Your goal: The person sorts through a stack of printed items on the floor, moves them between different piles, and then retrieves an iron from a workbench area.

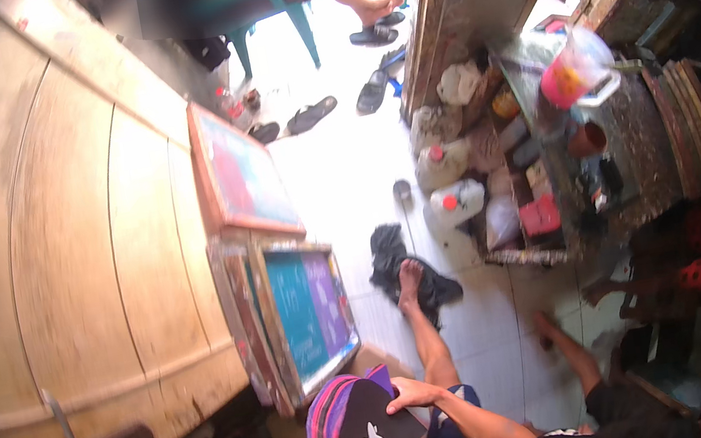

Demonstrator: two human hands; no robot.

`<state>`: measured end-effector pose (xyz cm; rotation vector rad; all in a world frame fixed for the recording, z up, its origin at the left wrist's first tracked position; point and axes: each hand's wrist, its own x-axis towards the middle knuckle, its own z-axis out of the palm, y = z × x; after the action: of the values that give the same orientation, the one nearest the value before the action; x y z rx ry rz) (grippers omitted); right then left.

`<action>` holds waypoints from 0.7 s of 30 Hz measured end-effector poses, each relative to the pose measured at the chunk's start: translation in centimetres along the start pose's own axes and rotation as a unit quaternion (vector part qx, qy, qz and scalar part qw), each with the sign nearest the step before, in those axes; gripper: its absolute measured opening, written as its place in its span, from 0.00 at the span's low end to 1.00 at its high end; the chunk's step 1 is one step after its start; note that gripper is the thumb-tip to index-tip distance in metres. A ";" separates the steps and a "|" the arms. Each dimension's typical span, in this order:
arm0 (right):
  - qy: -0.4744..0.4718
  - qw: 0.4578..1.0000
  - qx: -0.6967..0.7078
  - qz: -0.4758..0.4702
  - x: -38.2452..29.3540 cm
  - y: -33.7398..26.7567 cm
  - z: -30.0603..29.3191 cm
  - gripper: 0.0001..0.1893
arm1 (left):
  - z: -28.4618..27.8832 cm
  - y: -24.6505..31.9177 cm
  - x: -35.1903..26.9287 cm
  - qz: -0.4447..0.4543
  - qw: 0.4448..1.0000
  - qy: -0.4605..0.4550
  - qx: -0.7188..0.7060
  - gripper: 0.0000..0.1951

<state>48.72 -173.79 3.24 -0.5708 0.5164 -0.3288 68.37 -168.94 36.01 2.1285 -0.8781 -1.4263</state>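
Note:
At the bottom centre is a stack of dark, purple and pink sheets (355, 424), the top one black with a white printed figure. My right hand (414, 393) grips the stack's upper right edge, thumb on top. My left hand is out of view; only a bit of skin shows at the stack's lower left corner. Left of my legs, framed printing screens (297, 317) with teal and purple mesh lean beside a wooden panel. A black cloth (430, 285) lies on the tiled floor under my bare foot.
A wooden panel (63, 230) fills the left. At right, a cluttered shelf unit (552, 187) holds jugs and a pink-stained pitcher (569, 78). Sandals (313, 115) lie on the floor. One person sits on a green chair (301, 27) at top; other people's limbs show at right.

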 end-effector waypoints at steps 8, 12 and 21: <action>0.177 0.976 -0.094 -0.089 -1.2 -27.4 -10.9 0.40 | 3.2 18.1 20.8 -0.023 0.998 -0.042 -0.049 0.16; 0.185 0.977 -0.093 -0.054 1.3 -41.7 -13.6 0.46 | 2.4 26.6 28.8 0.021 0.996 -0.068 -0.046 0.17; 0.273 0.961 0.029 -0.021 13.6 -59.8 -24.0 0.31 | 1.3 45.0 50.4 0.097 0.990 -0.091 -0.051 0.18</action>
<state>37.62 -237.46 15.97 -0.4308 1.0248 -0.5458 68.87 -236.47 32.08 1.8062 -1.0255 -1.5441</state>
